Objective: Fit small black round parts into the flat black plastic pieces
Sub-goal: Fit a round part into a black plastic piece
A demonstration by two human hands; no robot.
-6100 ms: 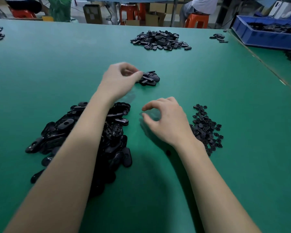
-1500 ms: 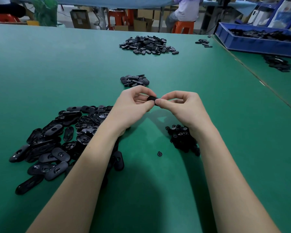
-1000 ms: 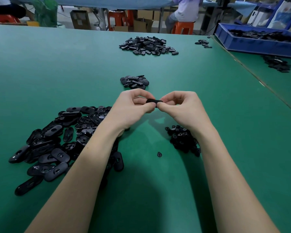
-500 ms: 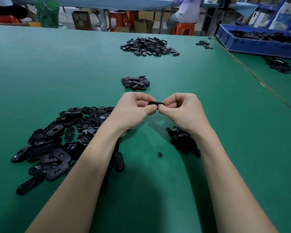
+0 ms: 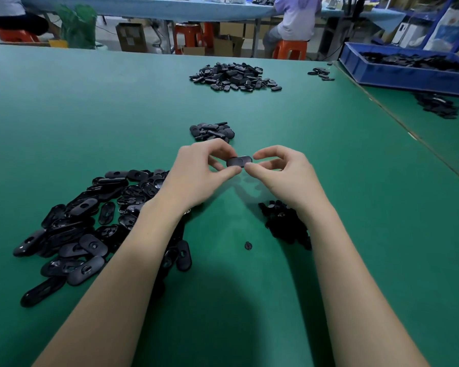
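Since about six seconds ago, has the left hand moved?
Yes. The left hand has drawn back from the small pile toward the person, and now pinches a flat black piece just short of that pile.

Factory assembly floor. Long green-covered worktop (image 5: 90,115) heaped with identical flat black plastic pieces (image 5: 90,221) in sorted piles. Beyond the worktop's far edge: second worktop (image 5: 143,9), orange plastic stools (image 5: 289,49), cardboard cartons (image 5: 131,37), seated workers. At the worktop's far right corner: blue parts bin (image 5: 408,75), filled with black parts.
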